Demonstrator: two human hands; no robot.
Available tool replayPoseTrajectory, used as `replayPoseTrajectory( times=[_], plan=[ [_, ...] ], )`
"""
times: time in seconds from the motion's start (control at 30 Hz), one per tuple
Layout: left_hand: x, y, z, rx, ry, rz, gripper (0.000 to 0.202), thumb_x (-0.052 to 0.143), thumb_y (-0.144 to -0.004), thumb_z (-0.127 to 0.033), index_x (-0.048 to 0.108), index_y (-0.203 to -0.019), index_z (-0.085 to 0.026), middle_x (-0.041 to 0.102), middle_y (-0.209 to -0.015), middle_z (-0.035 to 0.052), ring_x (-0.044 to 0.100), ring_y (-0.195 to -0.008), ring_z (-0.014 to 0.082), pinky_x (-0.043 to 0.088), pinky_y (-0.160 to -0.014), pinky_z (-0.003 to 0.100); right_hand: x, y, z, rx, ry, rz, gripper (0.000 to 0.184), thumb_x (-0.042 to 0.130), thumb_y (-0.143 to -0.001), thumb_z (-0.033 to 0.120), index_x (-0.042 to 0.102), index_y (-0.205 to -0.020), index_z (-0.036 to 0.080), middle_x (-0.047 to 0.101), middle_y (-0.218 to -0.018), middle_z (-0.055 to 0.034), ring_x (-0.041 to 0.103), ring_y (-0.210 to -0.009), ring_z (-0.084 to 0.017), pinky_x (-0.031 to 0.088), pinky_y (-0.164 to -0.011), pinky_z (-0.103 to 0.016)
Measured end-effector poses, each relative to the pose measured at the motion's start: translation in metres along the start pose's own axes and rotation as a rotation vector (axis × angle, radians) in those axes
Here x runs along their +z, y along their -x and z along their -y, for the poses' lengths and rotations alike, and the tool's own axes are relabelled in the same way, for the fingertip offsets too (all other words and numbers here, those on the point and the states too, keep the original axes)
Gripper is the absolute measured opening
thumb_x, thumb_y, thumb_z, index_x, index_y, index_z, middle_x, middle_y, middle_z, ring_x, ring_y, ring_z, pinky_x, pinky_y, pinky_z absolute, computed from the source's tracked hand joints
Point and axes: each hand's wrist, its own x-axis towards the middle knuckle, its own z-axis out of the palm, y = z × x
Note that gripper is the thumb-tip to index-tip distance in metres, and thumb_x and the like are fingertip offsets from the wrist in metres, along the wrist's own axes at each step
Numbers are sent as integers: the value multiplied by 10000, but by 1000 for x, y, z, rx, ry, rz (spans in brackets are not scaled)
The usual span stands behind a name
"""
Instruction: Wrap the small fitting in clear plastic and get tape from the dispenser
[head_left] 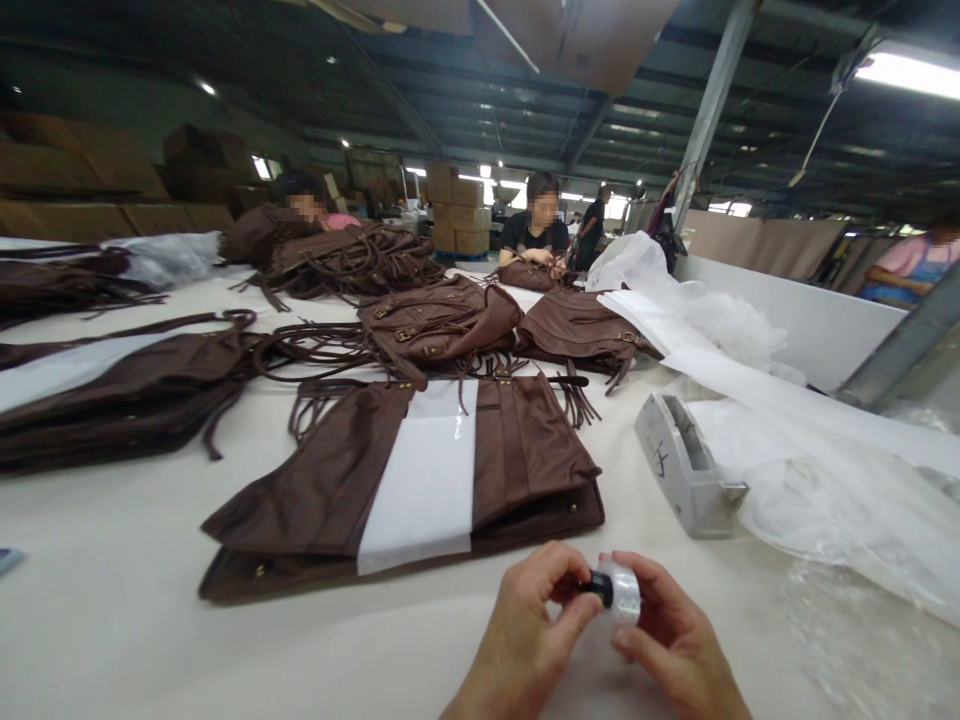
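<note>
Low in the picture, my two hands meet over a small roll of clear tape (619, 592) with a black core. My right hand (675, 640) cups the roll from the right, fingers curled round it. My left hand (529, 630) pinches the black core with thumb and fingertips. Just beyond them lies a folded brown leather bag (525, 450) wrapped across its middle with a white paper band (426, 475).
A grey tape dispenser (679, 460) stands to the right of the bag, beside heaps of white tissue and clear plastic (810, 470). More brown bags (439, 320) with straps cover the table's far side and left. Several other people sit or stand beyond. Cardboard boxes are stacked behind.
</note>
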Motion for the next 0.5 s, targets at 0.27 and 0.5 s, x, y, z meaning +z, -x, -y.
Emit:
replayPoseTrajectory(
  times=[0.27, 0.5],
  plan=[
    [4, 2, 0, -30, 9, -46, 62, 650, -764, -158, 611, -744, -203, 610, -763, -5, 559, -746, 160, 394, -700, 251, -6, 1, -7, 52, -55, 24, 563, 831, -650, 298, 613, -1169, 270, 663, -1193, -85, 622, -1069, -282, 536, -855, -349],
    [8, -1, 7, 10, 7, -55, 100, 626, -782, -163, 579, -700, -195, 596, -749, 0, 534, -731, 157, 380, -680, 264, -4, 0, -12, 8, 24, -49, 592, 852, -625, 325, 606, -1157, 246, 681, -1130, -82, 626, -1023, -269, 523, -828, -327]
  ],
)
